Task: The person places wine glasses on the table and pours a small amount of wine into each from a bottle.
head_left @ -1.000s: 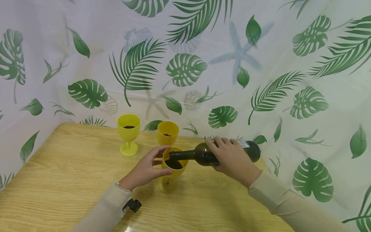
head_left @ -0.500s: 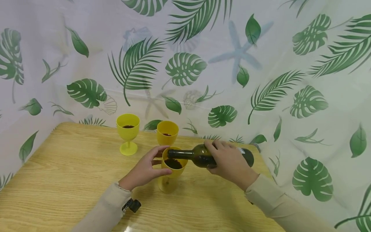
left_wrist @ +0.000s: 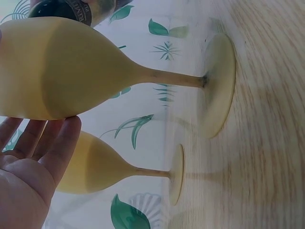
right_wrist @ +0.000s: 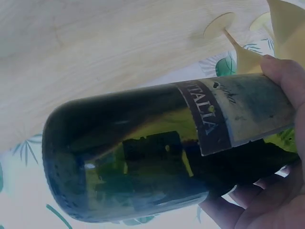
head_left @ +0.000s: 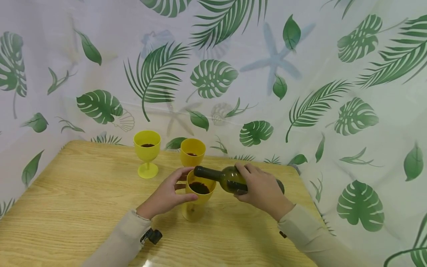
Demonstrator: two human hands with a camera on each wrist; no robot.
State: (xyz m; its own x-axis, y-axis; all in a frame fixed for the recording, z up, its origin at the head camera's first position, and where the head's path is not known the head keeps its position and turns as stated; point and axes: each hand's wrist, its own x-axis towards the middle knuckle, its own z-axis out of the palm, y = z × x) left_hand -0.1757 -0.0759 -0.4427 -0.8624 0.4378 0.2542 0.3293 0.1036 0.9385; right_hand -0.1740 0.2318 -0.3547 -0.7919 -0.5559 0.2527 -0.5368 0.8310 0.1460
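In the head view, my left hand [head_left: 166,194] holds the bowl of a yellow goblet [head_left: 204,199], thumb on the near side and fingers on the far side. Dark liquid [head_left: 199,187] lies inside it. The left wrist view shows this goblet's bowl [left_wrist: 86,67] upright on its stem and foot, with the fingers against its side. My right hand [head_left: 263,191] grips a dark green wine bottle [head_left: 230,177] round its body. The bottle's neck overlaps the goblet's far rim, mouth slightly raised. Up close, the bottle [right_wrist: 133,157] carries a label reading "ITALIA", with dark liquid inside.
Behind the held goblet stands an orange-yellow goblet [head_left: 192,160], and further left a bright yellow goblet [head_left: 147,152]; both contain some dark liquid. They stand near the back edge of the wooden table [head_left: 100,200]. A leaf-patterned curtain [head_left: 213,107] hangs behind.
The bottle's neck has risen from inside the goblet to its rim, while its base has dropped and shifted left with my right hand. My left hand and the goblet have stayed put.
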